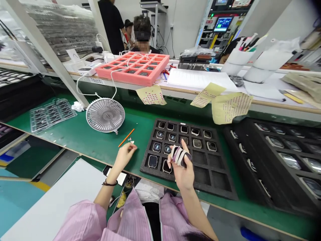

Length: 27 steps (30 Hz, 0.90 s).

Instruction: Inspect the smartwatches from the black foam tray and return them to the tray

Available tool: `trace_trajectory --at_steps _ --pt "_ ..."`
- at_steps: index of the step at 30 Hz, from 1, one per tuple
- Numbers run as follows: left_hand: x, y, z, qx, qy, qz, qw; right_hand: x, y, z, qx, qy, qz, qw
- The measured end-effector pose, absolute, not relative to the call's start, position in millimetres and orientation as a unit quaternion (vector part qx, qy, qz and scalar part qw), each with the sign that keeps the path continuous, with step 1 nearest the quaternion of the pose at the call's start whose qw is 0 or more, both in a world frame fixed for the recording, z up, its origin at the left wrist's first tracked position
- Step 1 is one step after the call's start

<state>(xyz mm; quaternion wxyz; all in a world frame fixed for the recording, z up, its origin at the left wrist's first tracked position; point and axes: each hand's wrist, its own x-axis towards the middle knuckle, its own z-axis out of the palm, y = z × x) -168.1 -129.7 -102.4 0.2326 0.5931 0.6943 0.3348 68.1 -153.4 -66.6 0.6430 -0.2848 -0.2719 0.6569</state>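
At the right end of the green desk [100,144], stacked trays [274,167] are cut off; by its near edge, a foam tray [208,164] has cells hidden under the right hand [185,174]. The left hand [124,154] bends its fingers, whether pinching anything I cannot tell. A banded bundle [178,156], its pieces indistinct, sits gripped between right thumb and fingers above the foam tray; an orange stick [126,138] lies near the left fingertips
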Motion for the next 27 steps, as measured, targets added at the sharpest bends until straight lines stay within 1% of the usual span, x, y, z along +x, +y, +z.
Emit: trace_trajectory --at_steps 3,5,7,9,11,15,17,24,27 --pt "-121.9 -139.5 -74.8 0.632 0.545 0.442 0.329 64.7 -153.8 -64.3 -0.296 -0.278 0.649 0.643" --pt "-90.6 -144.0 -55.4 0.627 0.464 0.474 0.409 63.0 -154.6 -63.8 -0.310 -0.277 0.637 0.649" --pt "-67.1 -145.2 -40.8 0.575 0.435 0.507 0.472 62.7 -155.5 -64.6 -0.325 -0.280 0.618 0.659" --pt "-53.2 -144.2 -33.2 0.530 0.427 0.532 0.504 63.5 -156.5 -66.3 -0.336 -0.284 0.600 0.668" --pt "-46.6 -143.1 -31.3 0.520 0.425 0.554 0.492 64.6 -157.4 -68.3 -0.340 -0.290 0.586 0.676" --pt "-40.3 -145.0 -34.1 0.554 0.436 0.577 0.412 64.5 -158.8 -72.7 -0.346 -0.296 0.566 0.687" --pt "-36.6 -147.3 -36.2 0.561 0.445 0.578 0.391 63.3 -159.3 -75.2 -0.356 -0.308 0.549 0.690" --pt "-29.4 -152.1 -50.8 0.607 0.436 0.566 0.348 60.8 -159.0 -83.7 -0.393 -0.348 0.485 0.699" --pt "-35.2 -153.0 -58.4 0.639 0.418 0.527 0.373 59.9 -157.4 -86.2 -0.406 -0.343 0.473 0.703"
